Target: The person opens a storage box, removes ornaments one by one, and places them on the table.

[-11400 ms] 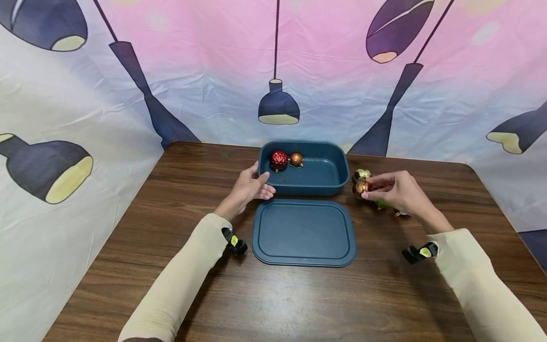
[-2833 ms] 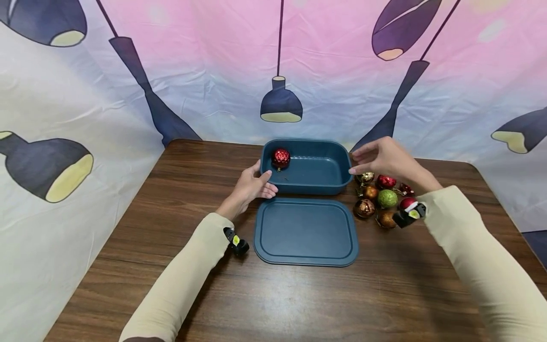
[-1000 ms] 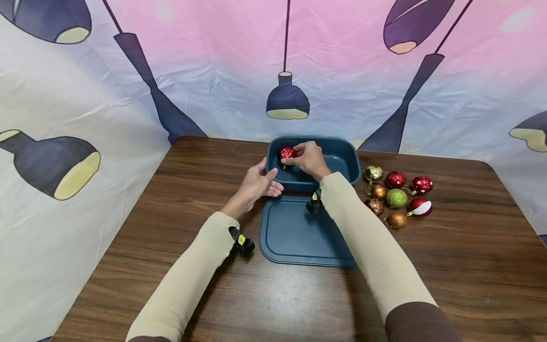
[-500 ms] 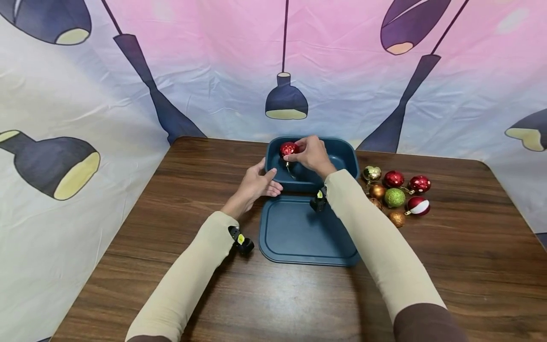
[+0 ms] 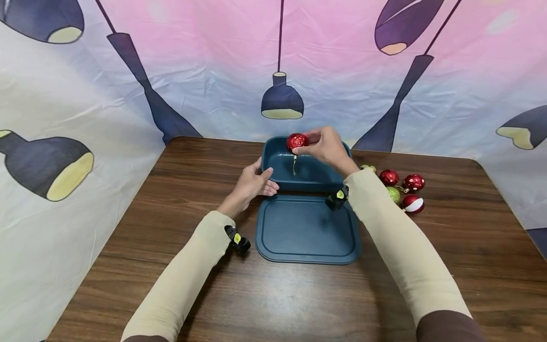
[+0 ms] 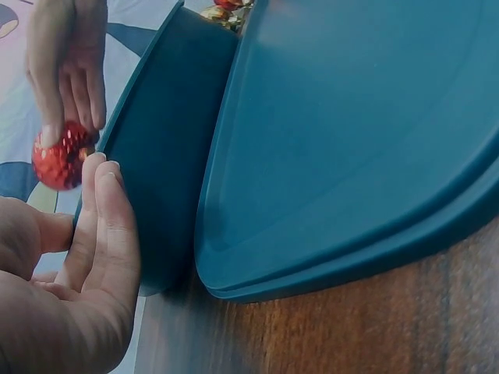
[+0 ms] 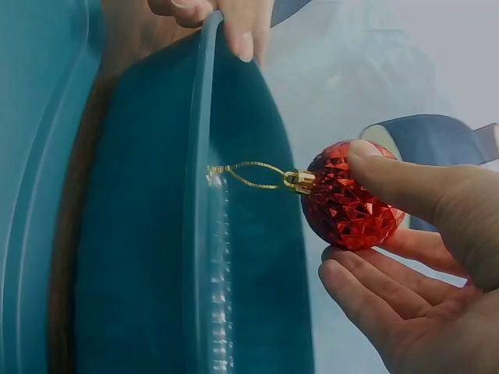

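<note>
My right hand (image 5: 328, 148) pinches a faceted red Christmas bauble (image 7: 347, 202) between thumb and fingers, raised over the dark teal box (image 5: 303, 180). From the bauble's gold cap a gold string loop (image 7: 257, 175) hangs down. My left hand (image 5: 251, 184) grips the box at its left end, thumb over the rim and fingers along the outer wall (image 6: 168, 156). No other bauble shows in the visible part of the box. Flat in front of it lies the matching teal lid (image 5: 307, 230).
Right of the box, partly behind my right sleeve, lie several baubles: a red one (image 5: 389, 177), a dotted red one (image 5: 414, 182), a red-and-white one (image 5: 413, 204) and a green one (image 5: 393, 194). A printed cloth (image 5: 222, 71) hangs behind the wooden table (image 5: 171, 190).
Over the last second my right hand has lifted the red bauble from the box and drawn it slightly right. Earlier, an orange bauble also left the box. My left hand has stayed on the rim.
</note>
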`<state>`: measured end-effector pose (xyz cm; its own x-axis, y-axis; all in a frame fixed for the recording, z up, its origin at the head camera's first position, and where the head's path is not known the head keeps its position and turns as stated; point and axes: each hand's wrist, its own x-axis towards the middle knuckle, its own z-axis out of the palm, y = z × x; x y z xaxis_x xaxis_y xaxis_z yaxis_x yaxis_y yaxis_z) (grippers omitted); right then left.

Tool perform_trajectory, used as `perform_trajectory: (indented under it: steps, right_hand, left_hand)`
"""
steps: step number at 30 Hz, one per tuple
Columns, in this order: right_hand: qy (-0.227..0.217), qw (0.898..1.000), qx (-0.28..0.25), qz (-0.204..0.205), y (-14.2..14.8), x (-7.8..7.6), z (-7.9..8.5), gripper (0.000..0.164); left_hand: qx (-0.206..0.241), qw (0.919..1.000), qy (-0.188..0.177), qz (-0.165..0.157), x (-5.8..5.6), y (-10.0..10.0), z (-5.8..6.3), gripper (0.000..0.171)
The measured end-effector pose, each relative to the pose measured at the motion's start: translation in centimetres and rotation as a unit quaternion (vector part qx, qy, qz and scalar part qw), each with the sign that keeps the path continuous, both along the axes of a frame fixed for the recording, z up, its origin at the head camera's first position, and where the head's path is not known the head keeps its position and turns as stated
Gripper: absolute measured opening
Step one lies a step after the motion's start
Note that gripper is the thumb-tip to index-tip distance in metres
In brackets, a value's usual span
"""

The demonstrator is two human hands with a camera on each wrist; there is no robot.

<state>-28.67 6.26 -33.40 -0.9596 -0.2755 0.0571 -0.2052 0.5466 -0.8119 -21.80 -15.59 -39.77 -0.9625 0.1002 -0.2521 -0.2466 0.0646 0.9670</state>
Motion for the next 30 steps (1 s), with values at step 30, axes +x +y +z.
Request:
perform_trajectory:
  steps: [30]
  right_hand:
    - [0.048,0.989,0.089,-0.103,18.5,10.5,2.4,0.061]
  left_hand:
    - [-0.006,1.0000,-0.003,-0.003,0.0,0.0,0.0,0.069]
